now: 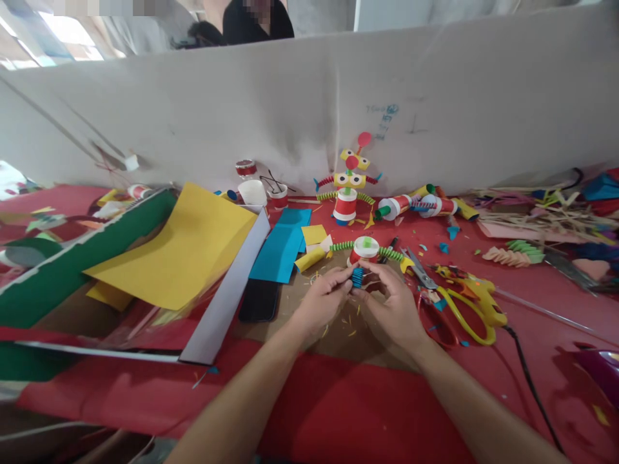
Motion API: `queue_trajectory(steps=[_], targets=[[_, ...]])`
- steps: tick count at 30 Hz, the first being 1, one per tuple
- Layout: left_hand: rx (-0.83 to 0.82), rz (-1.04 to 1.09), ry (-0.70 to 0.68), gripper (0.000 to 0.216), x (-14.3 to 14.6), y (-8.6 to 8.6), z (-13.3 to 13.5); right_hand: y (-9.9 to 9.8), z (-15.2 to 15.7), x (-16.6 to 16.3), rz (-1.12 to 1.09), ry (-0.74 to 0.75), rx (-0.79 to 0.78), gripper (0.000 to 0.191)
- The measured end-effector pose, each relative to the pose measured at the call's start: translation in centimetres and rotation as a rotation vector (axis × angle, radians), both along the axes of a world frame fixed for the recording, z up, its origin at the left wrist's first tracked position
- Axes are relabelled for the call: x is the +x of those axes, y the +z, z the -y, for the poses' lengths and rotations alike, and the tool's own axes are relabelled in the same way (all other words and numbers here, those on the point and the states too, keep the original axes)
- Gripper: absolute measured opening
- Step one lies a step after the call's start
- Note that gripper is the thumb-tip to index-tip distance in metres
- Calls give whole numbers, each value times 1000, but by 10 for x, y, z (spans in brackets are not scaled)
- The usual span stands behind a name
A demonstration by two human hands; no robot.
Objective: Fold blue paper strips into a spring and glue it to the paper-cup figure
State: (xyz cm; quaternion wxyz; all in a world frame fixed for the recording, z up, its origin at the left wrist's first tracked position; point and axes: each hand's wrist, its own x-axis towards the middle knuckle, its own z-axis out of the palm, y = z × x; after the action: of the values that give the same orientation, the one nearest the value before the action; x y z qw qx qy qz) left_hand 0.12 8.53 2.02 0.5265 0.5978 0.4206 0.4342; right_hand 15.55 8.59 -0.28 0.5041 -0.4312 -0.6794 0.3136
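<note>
My left hand [323,299] and my right hand [393,303] meet over a brown cardboard sheet [338,335], both pinching a small folded blue paper spring [357,277] between their fingertips. Just behind the hands lies a red-and-white paper cup figure [363,249] with green folded-paper arms. A finished cup robot [346,193] with yellow boxes and eyes stands upright further back by the white partition.
Yellow-handled scissors [467,303] and a glue gun with a black cord lie right of my hands. A black phone [259,299], blue paper [280,248], yellow sheet [178,258] and green board [72,264] lie to the left. Another person sits behind the white partition [290,109].
</note>
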Motion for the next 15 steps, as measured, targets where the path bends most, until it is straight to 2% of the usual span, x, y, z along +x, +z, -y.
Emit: queue_trajectory(steps=[3,6,12,15], targets=[[58,-74,1,37,0,0,0,-2,3,0,37,-13,10,37],[42,-34,12,36,2,0,2,0,7,0,91,-53,36,34],[-294,392,61,35,5,0,7,5,8,-1,120,-148,186,21],[-351,452,82,28,5,0,8,4,8,-3,156,-136,208,19]])
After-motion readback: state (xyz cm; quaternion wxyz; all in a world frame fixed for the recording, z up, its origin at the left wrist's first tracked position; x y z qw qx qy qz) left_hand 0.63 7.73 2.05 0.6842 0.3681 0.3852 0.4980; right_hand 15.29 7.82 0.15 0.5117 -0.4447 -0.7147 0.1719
